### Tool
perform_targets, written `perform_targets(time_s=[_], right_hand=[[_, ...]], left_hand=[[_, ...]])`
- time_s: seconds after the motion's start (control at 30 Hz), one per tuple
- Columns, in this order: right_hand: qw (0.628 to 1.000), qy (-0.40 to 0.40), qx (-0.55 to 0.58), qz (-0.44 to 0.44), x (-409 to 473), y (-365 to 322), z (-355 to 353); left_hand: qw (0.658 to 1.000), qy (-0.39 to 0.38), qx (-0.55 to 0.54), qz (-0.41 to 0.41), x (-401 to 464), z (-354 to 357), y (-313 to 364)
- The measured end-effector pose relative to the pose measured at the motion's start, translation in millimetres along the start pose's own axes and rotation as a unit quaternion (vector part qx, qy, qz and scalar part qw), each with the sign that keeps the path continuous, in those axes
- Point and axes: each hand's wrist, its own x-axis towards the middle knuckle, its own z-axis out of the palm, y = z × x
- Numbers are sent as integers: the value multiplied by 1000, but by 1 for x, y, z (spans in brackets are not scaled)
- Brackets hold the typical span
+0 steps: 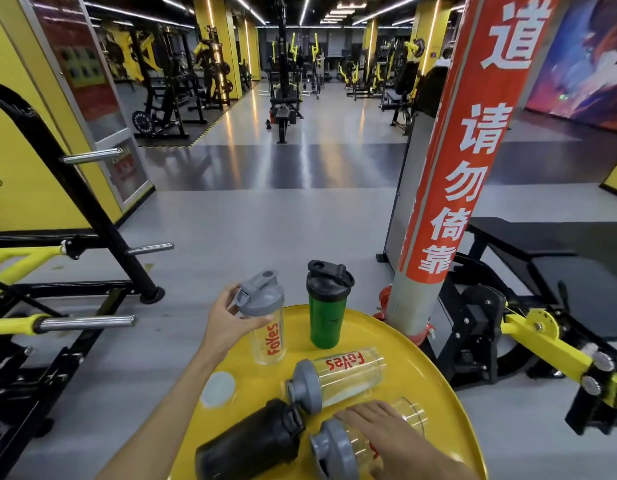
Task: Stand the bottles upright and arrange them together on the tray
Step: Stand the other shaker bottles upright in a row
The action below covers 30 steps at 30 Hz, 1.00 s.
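Observation:
A round yellow tray (421,362) holds several shaker bottles. My left hand (227,317) grips a clear bottle with a grey lid (265,320), upright at the tray's far left edge. A green bottle with a black lid (327,306) stands upright beside it. A second clear bottle with a grey lid (338,375) lies on its side mid-tray. A black bottle (248,441) lies on its side at the near left. My right hand (379,427) rests over a third clear bottle (341,452) lying on its side at the near right.
A small white disc (218,389) lies on the tray's left part. A grey pillar wrapped in a red banner (435,216) stands just behind the tray on the right. Black and yellow gym machines (507,327) flank both sides, and grey floor (265,230) stretches ahead.

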Motion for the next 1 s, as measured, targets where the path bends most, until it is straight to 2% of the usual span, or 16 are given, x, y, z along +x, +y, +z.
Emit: perform_targets(time_s=[0.23,0.53,0.73,0.8,1.0], right_hand=[[999,26,17,5,-4,1,4],[998,55,7,4,-11,-3,7],[999,47,1,11,-12,-6,4],[999,44,0,14,-11,-6,3],[999,38,-7,22,-12,-6,3]], left_hand=[[1000,13,-16,-6,6,15,-20],[997,-62,3,48,-6,26,-21],[993,-86,41,65,-5,21,-15],[994,-89,33,58,-5,21,-16],[994,-97,22,-46,-29,6,-34]])
